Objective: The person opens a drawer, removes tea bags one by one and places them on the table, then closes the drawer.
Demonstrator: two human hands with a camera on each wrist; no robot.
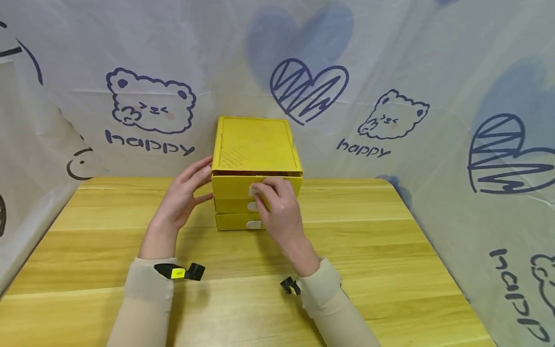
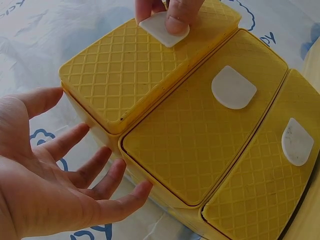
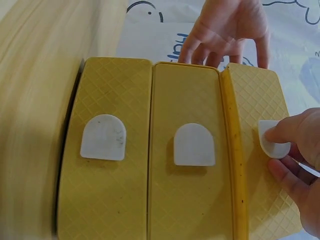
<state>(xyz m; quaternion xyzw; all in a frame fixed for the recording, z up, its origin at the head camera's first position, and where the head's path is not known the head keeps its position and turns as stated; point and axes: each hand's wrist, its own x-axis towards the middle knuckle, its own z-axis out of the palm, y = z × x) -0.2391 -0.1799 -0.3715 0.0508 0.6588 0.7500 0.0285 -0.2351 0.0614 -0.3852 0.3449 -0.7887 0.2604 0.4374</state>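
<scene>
A yellow three-drawer box (image 1: pixel 256 144) stands at the back of the table. Its top drawer (image 2: pixel 110 80) juts a little in front of the middle drawer (image 2: pixel 190 150) and the bottom drawer (image 2: pixel 255 185), which sit flush. My right hand (image 1: pixel 284 212) pinches the white pull tab (image 3: pixel 272 151) of the top drawer between thumb and fingers. At the box's left side, my left hand (image 1: pixel 179 200) has its fingers spread, the tips at or against the side wall; exact contact is hard to tell. The drawer's inside is hidden.
The wooden table (image 1: pixel 368 260) runs up to a pale cloth backdrop (image 1: pixel 234 58) printed with hearts and bears, close behind the box. More cloth hangs on the left and right. White tabs also mark the middle and bottom drawers.
</scene>
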